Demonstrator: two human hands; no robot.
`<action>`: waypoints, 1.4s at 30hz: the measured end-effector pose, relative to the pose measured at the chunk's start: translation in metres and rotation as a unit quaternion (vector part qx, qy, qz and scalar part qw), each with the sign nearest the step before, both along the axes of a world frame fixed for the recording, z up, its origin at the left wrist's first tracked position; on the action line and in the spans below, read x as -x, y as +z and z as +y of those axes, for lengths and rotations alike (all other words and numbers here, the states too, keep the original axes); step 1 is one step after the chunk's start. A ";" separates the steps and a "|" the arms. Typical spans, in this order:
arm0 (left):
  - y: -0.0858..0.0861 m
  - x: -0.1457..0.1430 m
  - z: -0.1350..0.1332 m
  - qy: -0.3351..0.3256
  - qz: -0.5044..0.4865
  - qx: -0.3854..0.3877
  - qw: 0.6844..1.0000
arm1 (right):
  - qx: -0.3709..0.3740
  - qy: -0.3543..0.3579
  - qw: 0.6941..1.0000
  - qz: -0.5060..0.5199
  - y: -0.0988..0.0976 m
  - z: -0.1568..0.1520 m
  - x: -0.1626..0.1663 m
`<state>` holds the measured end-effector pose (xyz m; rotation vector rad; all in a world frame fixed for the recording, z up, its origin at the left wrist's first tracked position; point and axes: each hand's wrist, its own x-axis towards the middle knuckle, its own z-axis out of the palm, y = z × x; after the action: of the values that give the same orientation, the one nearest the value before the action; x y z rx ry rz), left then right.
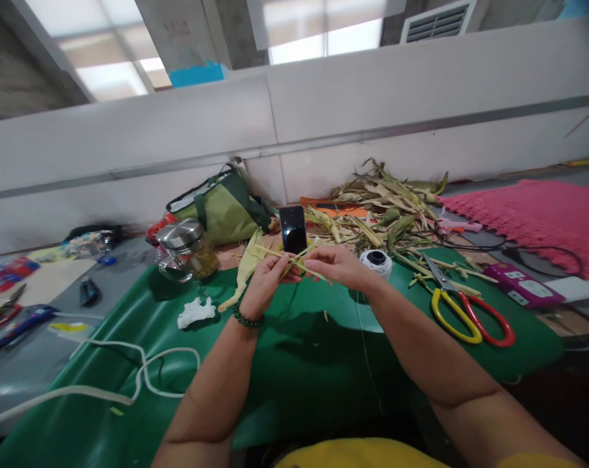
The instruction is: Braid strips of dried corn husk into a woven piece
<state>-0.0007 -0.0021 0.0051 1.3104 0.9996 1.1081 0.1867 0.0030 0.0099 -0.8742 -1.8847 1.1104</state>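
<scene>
Both hands meet over the green mat (324, 377), in front of an upright smartphone (293, 224). My left hand (269, 276) is closed on thin, pale green corn husk strips (304, 252), which cross and stick out between the hands. My right hand (340, 265) pinches the same strips from the other side. Just left of my left hand lies a wide piece of corn husk (248, 266). A crumpled white tissue (196, 313) is near the left wrist. The spool of white thread (376, 261) stands beyond the right wrist, a thread trailing toward me.
Scissors with yellow and red handles (453, 305) lie to the right, near a purple power strip (521, 286). Dried husks (387, 195) are heaped at the back. A glass jar (182, 250), a green bag (226, 211) and a white cable (143, 364) are on the left.
</scene>
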 end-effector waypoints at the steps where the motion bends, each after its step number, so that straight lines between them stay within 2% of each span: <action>1: 0.000 -0.001 -0.001 0.000 0.005 -0.006 1.000 | -0.012 -0.006 1.000 -0.012 -0.003 0.001 0.003; 5: 0.001 -0.004 -0.004 -0.007 0.057 -0.033 0.998 | -0.117 -0.053 0.989 -0.069 -0.012 0.000 0.012; 8: 0.002 -0.003 -0.003 -0.008 0.105 -0.048 0.993 | -0.171 -0.056 0.977 -0.115 -0.012 -0.003 0.013; 15: 0.000 0.005 0.002 -0.013 0.118 -0.028 0.992 | -0.222 -0.044 0.956 -0.188 -0.006 -0.008 0.006; 17: 0.002 0.007 0.003 -0.011 0.108 -0.026 0.994 | -0.235 -0.103 0.949 -0.182 -0.004 -0.007 0.002; 20: 0.005 0.006 0.002 -0.014 0.118 -0.016 0.993 | -0.285 -0.197 0.916 -0.202 -0.003 -0.004 -0.005; 21: 0.005 0.005 0.002 -0.020 0.127 -0.013 0.992 | -0.307 -0.198 0.904 -0.222 -0.003 -0.002 -0.007; 24: 0.006 0.003 -0.001 -0.035 0.148 -0.016 0.988 | -0.373 -0.140 0.879 -0.264 -0.005 0.003 -0.008; 27: 0.007 0.005 -0.001 -0.032 0.160 -0.024 0.986 | -0.415 -0.080 0.872 -0.245 -0.007 0.005 -0.006; 33: 0.007 0.015 0.003 -0.035 0.176 -0.015 0.984 | -0.405 -0.027 0.890 -0.208 -0.008 0.005 -0.008; 39: 0.002 0.009 0.005 -0.079 0.131 0.016 0.988 | -0.381 -0.046 0.904 -0.188 -0.009 0.011 -0.012; 42: 0.001 0.009 0.005 -0.097 0.095 0.005 0.991 | -0.354 -0.035 0.916 -0.187 -0.010 0.012 -0.011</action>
<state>-0.0101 0.0025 0.0060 1.4923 0.9904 0.8428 0.1977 0.0149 0.0003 -0.7412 -2.3087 0.1552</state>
